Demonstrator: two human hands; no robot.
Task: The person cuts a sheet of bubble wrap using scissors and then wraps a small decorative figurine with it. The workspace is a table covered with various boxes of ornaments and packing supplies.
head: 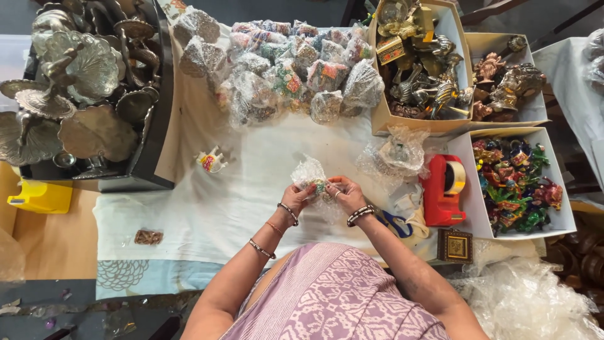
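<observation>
Both hands meet over the cloth-covered bench [207,214]; the left hand [298,195] and right hand [345,194] each close their grip on one small painted figurine in clear plastic wrap [314,182], which sits pinched between the two sets of fingertips; beyond the grip lies a heap of wrapped figurines [289,69], too many and too overlapped to count; to the right of the grip stand one red tape dispenser [442,191] and three white boxes; the nearest white box [563,208] holds bright painted figurines; two farther boxes [454,38] hold brass-coloured figures; far left of the grip, one dark crate [154,145] holds silver metal stands; one unwrapped white elephant figurine [211,160] lies just left of the grip.
</observation>
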